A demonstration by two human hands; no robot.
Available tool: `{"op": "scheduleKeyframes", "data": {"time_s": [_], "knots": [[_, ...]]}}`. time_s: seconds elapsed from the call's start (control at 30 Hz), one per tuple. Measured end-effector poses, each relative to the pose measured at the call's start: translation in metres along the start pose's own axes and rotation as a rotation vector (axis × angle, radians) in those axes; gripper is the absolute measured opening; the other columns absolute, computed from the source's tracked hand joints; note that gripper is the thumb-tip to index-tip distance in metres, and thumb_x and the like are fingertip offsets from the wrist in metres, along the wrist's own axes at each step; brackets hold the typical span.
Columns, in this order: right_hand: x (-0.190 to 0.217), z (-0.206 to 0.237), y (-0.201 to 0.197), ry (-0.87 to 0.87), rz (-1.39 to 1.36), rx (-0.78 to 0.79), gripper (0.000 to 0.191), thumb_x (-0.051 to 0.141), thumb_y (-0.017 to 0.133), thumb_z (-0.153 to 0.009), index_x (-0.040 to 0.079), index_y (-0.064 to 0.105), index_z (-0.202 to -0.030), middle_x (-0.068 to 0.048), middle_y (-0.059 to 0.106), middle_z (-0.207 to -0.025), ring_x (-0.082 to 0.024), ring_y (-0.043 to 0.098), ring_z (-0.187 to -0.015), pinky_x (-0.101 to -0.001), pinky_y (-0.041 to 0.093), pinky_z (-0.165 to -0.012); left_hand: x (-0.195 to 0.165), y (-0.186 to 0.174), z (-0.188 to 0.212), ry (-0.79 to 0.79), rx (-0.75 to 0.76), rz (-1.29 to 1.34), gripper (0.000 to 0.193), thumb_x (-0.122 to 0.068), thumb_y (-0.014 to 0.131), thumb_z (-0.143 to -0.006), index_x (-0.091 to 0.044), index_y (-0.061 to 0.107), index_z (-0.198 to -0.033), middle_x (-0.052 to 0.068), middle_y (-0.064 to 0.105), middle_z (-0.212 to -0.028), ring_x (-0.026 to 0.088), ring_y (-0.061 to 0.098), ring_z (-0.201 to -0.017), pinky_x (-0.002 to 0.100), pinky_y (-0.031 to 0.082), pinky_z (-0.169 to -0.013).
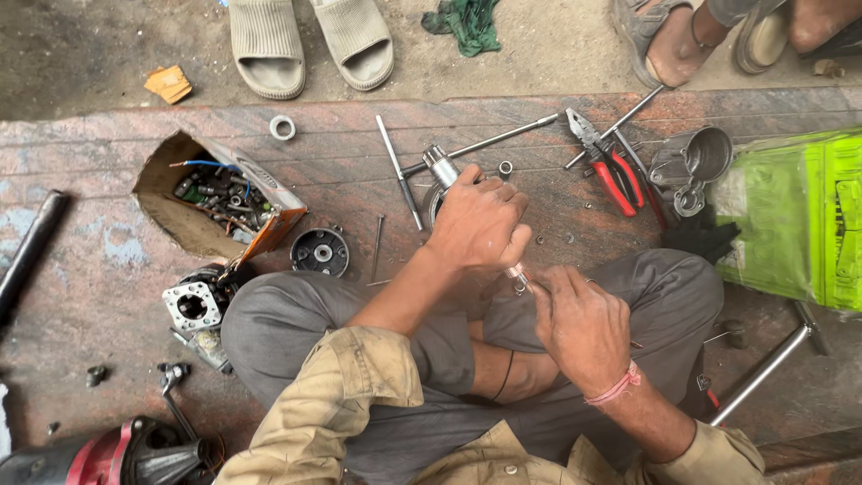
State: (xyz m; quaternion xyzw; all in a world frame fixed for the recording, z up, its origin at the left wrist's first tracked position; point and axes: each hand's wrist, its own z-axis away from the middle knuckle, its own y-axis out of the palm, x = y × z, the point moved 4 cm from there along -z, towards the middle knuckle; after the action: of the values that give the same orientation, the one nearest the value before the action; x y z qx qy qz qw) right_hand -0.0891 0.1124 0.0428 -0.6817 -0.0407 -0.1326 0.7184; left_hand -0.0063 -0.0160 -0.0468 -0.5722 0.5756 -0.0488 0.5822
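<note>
Metal shaft part (442, 167) stands on the stone floor (108, 269), just beyond the knees | left hand (480, 224) grip closed over it from above, nearer arm | slim driver (519, 277) slants down-right between hands | right hand (584, 325) grip pinching its handle | red pliers (615, 175) farther right.

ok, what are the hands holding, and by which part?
Left hand grips a metal shaft part around its lower end. Right hand pinches a thin tool near its tip; the rest is hidden.

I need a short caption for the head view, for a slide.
Seated cross-legged, left hand steadies a metal part while right hand works beside red pliers.
</note>
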Motion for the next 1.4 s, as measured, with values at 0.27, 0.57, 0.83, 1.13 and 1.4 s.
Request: {"op": "scheduleKeyframes", "data": {"time_s": [0.27,0.57,0.83,1.13,1.4], "knots": [[-0.006,0.001,0.007,0.029,-0.029,-0.029,0.01,0.014,0.069,-0.087,0.007,0.068,-0.094,-0.013,0.066,-0.081,-0.037,0.068,-0.069,-0.0481,0.052,-0.059,-0.003,-0.002,-0.002,0.032,-0.042,0.011,0.025,-0.03,0.059,-0.077,-0.007,0.068,-0.078,0.012,0.07,-0.078,0.027,0.067,-0.077,0.046,0.041,-0.084],[-0.005,0.006,0.021,-0.017,-0.026,-0.161,0.01,0.009,0.073,-0.086,0.003,0.065,-0.09,-0.013,0.063,-0.08,-0.036,0.066,-0.068,-0.0461,0.051,-0.059,-0.002,0.001,-0.002,0.017,-0.024,-0.001,0.025,-0.03,0.059,-0.078,-0.007,0.069,-0.077,0.012,0.07,-0.078,0.027,0.067,-0.077,0.046,0.041,-0.084],[-0.008,0.012,0.031,-0.036,-0.169,-0.279,0.011,0.001,0.072,-0.086,0.002,0.066,-0.095,-0.013,0.065,-0.084,-0.035,0.066,-0.07,-0.0442,0.05,-0.061,-0.002,0.002,0.0,0.035,-0.051,-0.013,0.024,-0.029,0.059,-0.077,-0.008,0.069,-0.076,0.011,0.07,-0.077,0.027,0.067,-0.077,0.046,0.041,-0.085],[-0.004,0.003,0.011,0.014,-0.086,-0.14,0.006,0.01,0.07,-0.088,0.006,0.068,-0.091,-0.012,0.067,-0.082,-0.035,0.067,-0.07,-0.0465,0.051,-0.059,-0.002,-0.003,-0.002,0.041,-0.048,-0.002,0.023,-0.028,0.058,-0.075,-0.008,0.069,-0.077,0.011,0.07,-0.078,0.027,0.068,-0.079,0.048,0.04,-0.087],[0.002,-0.003,0.0,0.017,0.04,0.007,0.014,0.018,0.068,-0.087,0.007,0.067,-0.095,-0.011,0.067,-0.085,-0.035,0.069,-0.073,-0.0475,0.053,-0.061,0.0,-0.001,-0.003,0.034,-0.013,-0.009,0.023,-0.029,0.059,-0.075,-0.008,0.069,-0.076,0.011,0.07,-0.077,0.027,0.068,-0.078,0.048,0.04,-0.088]]}}
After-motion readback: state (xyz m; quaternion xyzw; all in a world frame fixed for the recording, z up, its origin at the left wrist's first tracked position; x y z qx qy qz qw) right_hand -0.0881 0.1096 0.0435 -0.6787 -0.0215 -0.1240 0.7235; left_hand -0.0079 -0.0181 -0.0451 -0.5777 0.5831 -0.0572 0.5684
